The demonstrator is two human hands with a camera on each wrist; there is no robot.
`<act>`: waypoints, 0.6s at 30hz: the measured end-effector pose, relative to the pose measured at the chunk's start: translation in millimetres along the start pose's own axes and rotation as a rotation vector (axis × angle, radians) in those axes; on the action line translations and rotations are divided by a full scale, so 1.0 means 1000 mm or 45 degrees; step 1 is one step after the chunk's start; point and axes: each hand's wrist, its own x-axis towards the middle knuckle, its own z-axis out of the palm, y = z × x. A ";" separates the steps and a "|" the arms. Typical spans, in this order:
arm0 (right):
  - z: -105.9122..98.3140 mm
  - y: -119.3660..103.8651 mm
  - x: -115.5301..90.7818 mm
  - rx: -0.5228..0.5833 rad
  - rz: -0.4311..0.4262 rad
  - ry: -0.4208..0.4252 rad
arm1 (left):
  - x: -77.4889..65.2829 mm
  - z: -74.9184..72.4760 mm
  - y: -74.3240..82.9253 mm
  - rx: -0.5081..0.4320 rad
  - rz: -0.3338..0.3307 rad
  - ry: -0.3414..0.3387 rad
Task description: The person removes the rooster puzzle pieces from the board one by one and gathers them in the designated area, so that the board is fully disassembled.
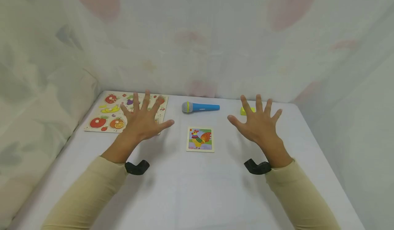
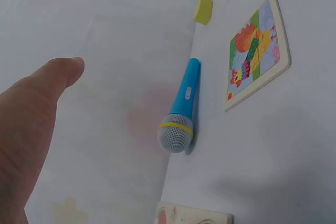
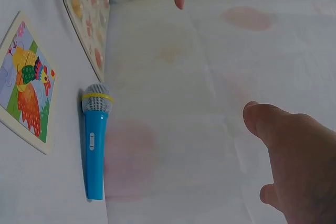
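My left hand (image 1: 142, 122) is spread wide above the fruit puzzle board (image 1: 97, 122), hiding part of its right side. On the other side, my right hand (image 1: 259, 124) has its fingers splayed and partly covers a small yellow block (image 1: 243, 111). Both hands hold nothing. Between them lies a square rooster puzzle (image 1: 200, 139) in a pale frame. Behind it a blue toy microphone (image 1: 205, 107) lies on its side, its grey mesh head with a yellow band pointing left. The left wrist view shows the microphone (image 2: 184, 100) beyond my thumb (image 2: 44, 85).
A white cloth covers the table (image 1: 197, 192). Pale patterned curtains (image 1: 197, 35) hang close behind its back edge and along both sides. Each wrist carries a black strap mount (image 1: 137, 167).
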 end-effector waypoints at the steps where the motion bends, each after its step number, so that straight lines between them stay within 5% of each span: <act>1: 0.001 -0.001 0.000 0.001 -0.002 0.003 | 0.000 0.002 0.001 -0.006 0.003 -0.001; 18: 0.027 -0.014 0.002 0.035 -0.022 0.020 | -0.009 0.037 0.015 -0.057 0.055 0.004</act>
